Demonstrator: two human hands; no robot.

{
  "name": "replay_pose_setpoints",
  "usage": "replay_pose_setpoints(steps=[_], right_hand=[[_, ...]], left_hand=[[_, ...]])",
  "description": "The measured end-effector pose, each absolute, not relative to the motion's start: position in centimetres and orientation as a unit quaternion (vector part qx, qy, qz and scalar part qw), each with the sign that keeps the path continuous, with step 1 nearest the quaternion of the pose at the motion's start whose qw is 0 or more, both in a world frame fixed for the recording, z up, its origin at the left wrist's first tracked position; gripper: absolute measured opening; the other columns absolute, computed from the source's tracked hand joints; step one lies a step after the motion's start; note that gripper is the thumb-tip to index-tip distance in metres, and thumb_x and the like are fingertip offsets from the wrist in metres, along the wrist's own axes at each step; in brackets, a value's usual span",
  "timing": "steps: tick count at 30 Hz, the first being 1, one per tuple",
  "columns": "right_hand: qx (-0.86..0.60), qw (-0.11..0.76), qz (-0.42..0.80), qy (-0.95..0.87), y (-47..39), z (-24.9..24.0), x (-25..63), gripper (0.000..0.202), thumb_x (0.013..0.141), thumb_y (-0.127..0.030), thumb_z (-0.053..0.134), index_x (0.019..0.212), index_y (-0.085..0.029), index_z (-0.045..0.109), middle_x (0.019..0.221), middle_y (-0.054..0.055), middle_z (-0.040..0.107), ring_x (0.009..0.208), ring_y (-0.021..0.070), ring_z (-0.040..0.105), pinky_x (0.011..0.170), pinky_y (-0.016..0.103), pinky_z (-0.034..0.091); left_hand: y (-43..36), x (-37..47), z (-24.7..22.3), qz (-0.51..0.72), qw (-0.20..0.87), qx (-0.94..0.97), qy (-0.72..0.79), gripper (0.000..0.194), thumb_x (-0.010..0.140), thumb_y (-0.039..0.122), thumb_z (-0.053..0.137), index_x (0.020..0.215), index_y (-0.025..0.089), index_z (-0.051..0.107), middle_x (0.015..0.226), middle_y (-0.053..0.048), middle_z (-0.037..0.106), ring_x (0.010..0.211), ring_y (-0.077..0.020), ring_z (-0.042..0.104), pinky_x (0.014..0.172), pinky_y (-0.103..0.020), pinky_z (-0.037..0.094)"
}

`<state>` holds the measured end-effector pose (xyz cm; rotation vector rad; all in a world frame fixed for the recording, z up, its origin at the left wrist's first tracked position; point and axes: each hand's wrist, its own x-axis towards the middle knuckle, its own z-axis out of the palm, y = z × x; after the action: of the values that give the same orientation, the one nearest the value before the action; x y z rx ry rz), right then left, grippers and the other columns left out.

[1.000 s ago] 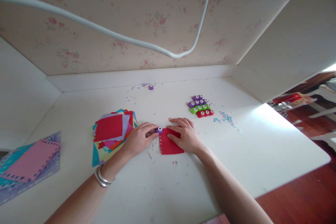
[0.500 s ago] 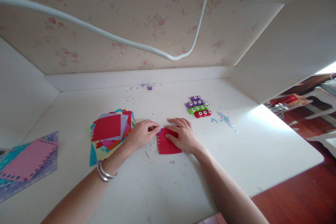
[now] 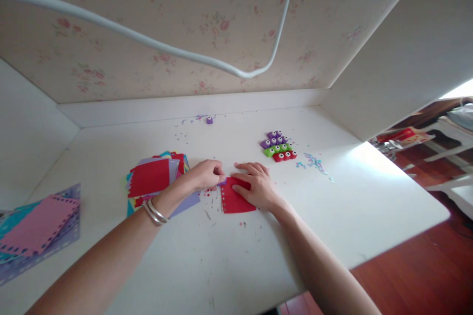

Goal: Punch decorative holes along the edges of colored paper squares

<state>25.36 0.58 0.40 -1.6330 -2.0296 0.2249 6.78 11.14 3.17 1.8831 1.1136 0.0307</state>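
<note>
A red paper sheet (image 3: 236, 204) lies on the white table, with a row of small holes along its left edge. My left hand (image 3: 210, 174) is closed with its fingers pressed on a small purple hole punch (image 3: 222, 182) at the sheet's upper left edge; most of the punch is hidden by the fingers. My right hand (image 3: 256, 184) lies flat, fingers spread, on the red sheet's upper right part. Beneath my left wrist, a lavender sheet (image 3: 186, 204) sticks out from a pile of coloured paper (image 3: 150, 177).
Several purple, green and red one-eyed hole punches (image 3: 279, 146) stand together to the right, near scattered confetti (image 3: 316, 165). A single purple punch (image 3: 209, 120) stands near the back wall. Pink hole-edged paper (image 3: 40, 226) tops a stack at far left. A white cable (image 3: 166, 50) hangs in front.
My left hand's fingers have curled tighter over the punch, and its wrist has turned. The lavender sheet now shows beyond the wrist. My right hand stays on the red sheet. The view has shifted slightly.
</note>
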Motion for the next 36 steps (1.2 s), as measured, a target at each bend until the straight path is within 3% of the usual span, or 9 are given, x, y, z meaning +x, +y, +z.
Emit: replay_pose_setpoints(steps=[7, 12, 18, 28, 36], right_hand=[[-0.602, 0.260, 0.082, -0.750, 0.6, 0.2, 25.5, 0.025, 0.085, -0.036, 0.067, 0.109, -0.032, 0.071, 0.130, 0.002, 0.061, 0.118, 0.0239, 0.052, 0.105, 0.046, 0.033], [-0.604, 0.258, 0.089, -0.749, 0.6, 0.3, 25.6, 0.025, 0.085, -0.037, 0.067, 0.109, -0.032, 0.071, 0.131, 0.002, 0.061, 0.119, 0.0243, 0.052, 0.105, 0.047, 0.032], [-0.605, 0.259, 0.092, -0.747, 0.5, 0.6, 25.5, 0.024, 0.085, -0.035, 0.067, 0.108, -0.031, 0.072, 0.131, 0.003, 0.061, 0.117, 0.0240, 0.052, 0.105, 0.046, 0.032], [-0.608, 0.263, 0.099, -0.742, 0.7, 0.9, 25.8, 0.026, 0.084, -0.036, 0.069, 0.109, -0.033, 0.071, 0.130, 0.002, 0.062, 0.118, 0.0238, 0.052, 0.105, 0.046, 0.031], [-0.614, 0.267, 0.112, -0.735, 0.9, 1.0, 26.0, 0.024, 0.084, -0.039, 0.069, 0.108, -0.035, 0.071, 0.130, -0.001, 0.062, 0.117, 0.0230, 0.052, 0.105, 0.044, 0.030]], left_hand=[[11.8, 3.6, 3.6, 0.040, 0.438, 0.783, 0.439, 0.022, 0.078, 0.037, 0.059, 0.084, 0.018, 0.068, 0.077, -0.003, 0.071, 0.061, -0.0166, 0.065, 0.055, -0.025, 0.047], [12.2, 2.5, 3.4, 0.084, 0.327, 0.835, 0.434, 0.034, 0.088, 0.043, 0.048, 0.094, 0.019, 0.071, 0.093, -0.006, 0.072, 0.072, -0.0187, 0.067, 0.068, -0.028, 0.050], [12.9, 3.3, 3.2, 0.069, 0.185, 0.900, 0.388, 0.022, 0.081, 0.034, 0.062, 0.095, 0.022, 0.073, 0.095, -0.006, 0.069, 0.090, -0.0224, 0.065, 0.083, -0.030, 0.047], [19.7, 15.6, 3.5, 0.077, 0.171, 0.946, 0.266, 0.030, 0.081, 0.022, 0.060, 0.108, 0.025, 0.072, 0.117, -0.005, 0.068, 0.107, -0.0217, 0.063, 0.096, -0.028, 0.044], [21.1, 23.8, 2.0, 0.127, 0.162, 0.946, 0.250, 0.034, 0.082, 0.023, 0.063, 0.116, 0.019, 0.068, 0.113, -0.009, 0.070, 0.105, -0.0229, 0.064, 0.094, -0.031, 0.045]])
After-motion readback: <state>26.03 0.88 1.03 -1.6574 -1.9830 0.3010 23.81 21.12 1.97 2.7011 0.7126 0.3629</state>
